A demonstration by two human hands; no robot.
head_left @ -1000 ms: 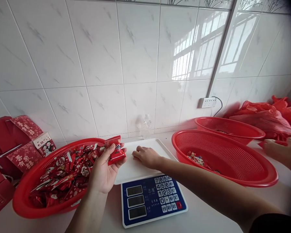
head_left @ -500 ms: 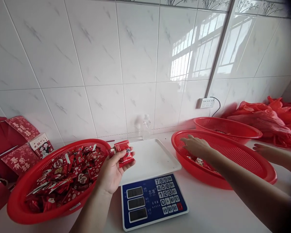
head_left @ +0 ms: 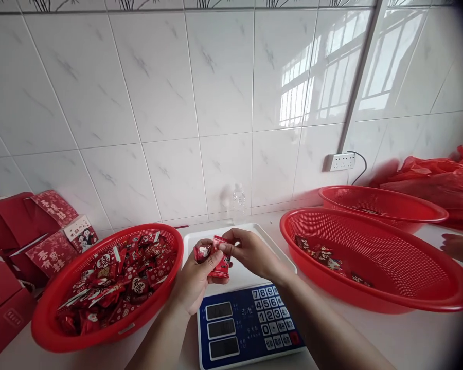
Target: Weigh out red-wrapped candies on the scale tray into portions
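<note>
In front of the scale's white pan (head_left: pixel 268 244), my left hand (head_left: pixel 193 282) is closed around small red wrapped sweets (head_left: pixel 220 263), with the thumb on top. My right hand (head_left: pixel 254 254) pinches at the upper edge of the same sweets; whether it adds another piece is hidden by the fingers. Under my wrists lies the scale's blue keypad panel (head_left: pixel 249 329). A red basket (head_left: pixel 42 329) heaped with red wrapped sweets (head_left: pixel 127 277) stands left of my left hand. Right of the scale, another red basket (head_left: pixel 370 303) holds a few wrapped sweets (head_left: pixel 327 257).
A third red basket (head_left: pixel 386 192) sits behind the right one. Red plastic bags (head_left: pixel 435 180) pile up at far right, near another person's hand (head_left: pixel 461 249). Red gift boxes (head_left: pixel 7 308) stand at left. A clear bottle (head_left: pixel 238 200) and a power strip (head_left: pixel 341 161) are by the wall.
My right hand has left the right basket and come to my left hand over the scale, at the sweets. My view has shifted slightly left.
</note>
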